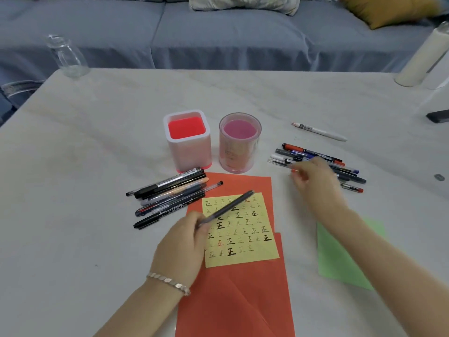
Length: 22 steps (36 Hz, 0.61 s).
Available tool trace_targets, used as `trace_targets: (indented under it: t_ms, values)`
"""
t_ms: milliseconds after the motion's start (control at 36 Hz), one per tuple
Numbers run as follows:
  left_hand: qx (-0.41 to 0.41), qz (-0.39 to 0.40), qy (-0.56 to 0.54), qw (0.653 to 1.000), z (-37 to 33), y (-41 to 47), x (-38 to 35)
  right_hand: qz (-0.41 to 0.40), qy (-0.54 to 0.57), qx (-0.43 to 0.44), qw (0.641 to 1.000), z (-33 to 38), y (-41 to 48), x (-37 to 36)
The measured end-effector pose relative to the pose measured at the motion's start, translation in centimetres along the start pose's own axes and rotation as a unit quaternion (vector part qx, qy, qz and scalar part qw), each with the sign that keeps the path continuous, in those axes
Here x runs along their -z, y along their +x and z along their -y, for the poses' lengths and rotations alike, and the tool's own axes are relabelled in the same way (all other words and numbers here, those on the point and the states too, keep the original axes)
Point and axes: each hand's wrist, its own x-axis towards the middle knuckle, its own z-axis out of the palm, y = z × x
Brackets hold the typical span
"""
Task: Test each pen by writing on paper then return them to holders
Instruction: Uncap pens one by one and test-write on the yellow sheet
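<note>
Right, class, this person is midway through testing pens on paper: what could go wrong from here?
1. The left pile of pens and the right pile of pens both lie loose; with the left hand holding a dark pen and the right hand at the right pile, tested and untested pens could mix.
2. The yellow paper is nearly full, so a fresh mark may be hard to spot.
3. The white pen lying apart might be overlooked.
</note>
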Motion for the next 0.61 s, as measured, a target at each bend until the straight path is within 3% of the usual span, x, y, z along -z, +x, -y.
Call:
trace_targets:
  t_ms: [111,167,333,444,611]
  values:
    - [0.006,-0.042,0.001,0.999,1.0,0.0,0.9,0.037,-0.215,0.001,0.976,-1.3,3.0,-0.1]
    - [0.008,-0.054,0.002,0.999,1.3,0.0,1.1,0.048,-0.267,0.009,0.963,-1.8,3.4,-0.5]
    - [-0.044,-0.129,0.115,0.984,3.3,1.7,2.2,-0.002,-0.262,0.06,0.963,-2.0,3.2,-1.0]
    - [-0.022,-0.184,0.191,0.964,4.9,3.7,3.2,-0.035,-0.226,0.094,0.969,-1.0,2.1,-0.5]
    - [-0.027,-0.175,0.208,0.962,6.2,4.7,3.1,-0.043,-0.122,0.193,0.973,2.9,-1.4,0.8]
